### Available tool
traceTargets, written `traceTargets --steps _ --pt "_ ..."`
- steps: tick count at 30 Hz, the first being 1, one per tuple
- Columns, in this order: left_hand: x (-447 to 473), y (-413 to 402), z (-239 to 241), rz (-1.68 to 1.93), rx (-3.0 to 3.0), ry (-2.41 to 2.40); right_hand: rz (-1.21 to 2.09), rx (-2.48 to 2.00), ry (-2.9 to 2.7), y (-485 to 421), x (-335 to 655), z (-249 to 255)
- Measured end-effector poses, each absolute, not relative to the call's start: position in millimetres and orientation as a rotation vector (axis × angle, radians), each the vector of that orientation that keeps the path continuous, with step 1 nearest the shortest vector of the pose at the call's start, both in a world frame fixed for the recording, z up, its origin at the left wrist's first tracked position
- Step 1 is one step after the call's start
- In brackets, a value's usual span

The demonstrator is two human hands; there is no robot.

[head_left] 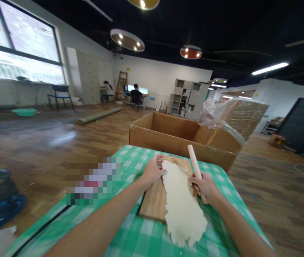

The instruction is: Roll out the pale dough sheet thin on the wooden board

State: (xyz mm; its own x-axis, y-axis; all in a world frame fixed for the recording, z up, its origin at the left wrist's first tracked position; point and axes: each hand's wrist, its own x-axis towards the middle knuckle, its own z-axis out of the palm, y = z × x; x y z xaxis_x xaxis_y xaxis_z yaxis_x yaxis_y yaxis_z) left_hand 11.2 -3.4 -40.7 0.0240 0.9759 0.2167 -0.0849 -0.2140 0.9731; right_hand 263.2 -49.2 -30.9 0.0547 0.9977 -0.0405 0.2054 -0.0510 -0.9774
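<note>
A long, thin sheet of pale dough with ragged edges lies over a wooden cutting board. Its near end hangs past the board onto the green checked tablecloth. At the board's far left, my left hand has its fingers stretched out, with the thumb at the dough's edge. My right hand is wrapped round a wooden rolling pin, which points away from me along the board's right side. The fingertips of that hand are close to the dough's right edge; I cannot tell whether they touch it.
A large open cardboard box stands just beyond the table, with plastic wrap on its right. A blurred-out item lies at the table's left, near a black cable. Two people sit at desks far back.
</note>
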Motion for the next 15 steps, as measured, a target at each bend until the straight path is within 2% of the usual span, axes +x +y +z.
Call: traceTargets --steps 8,15 --pt "1 13 -46 1.376 1.515 1.069 0.966 -1.449 -1.537 -50 268 -38" --pt "-30 18 -26 1.511 1.580 1.572 0.151 -1.512 -2.175 -63 263 -8"
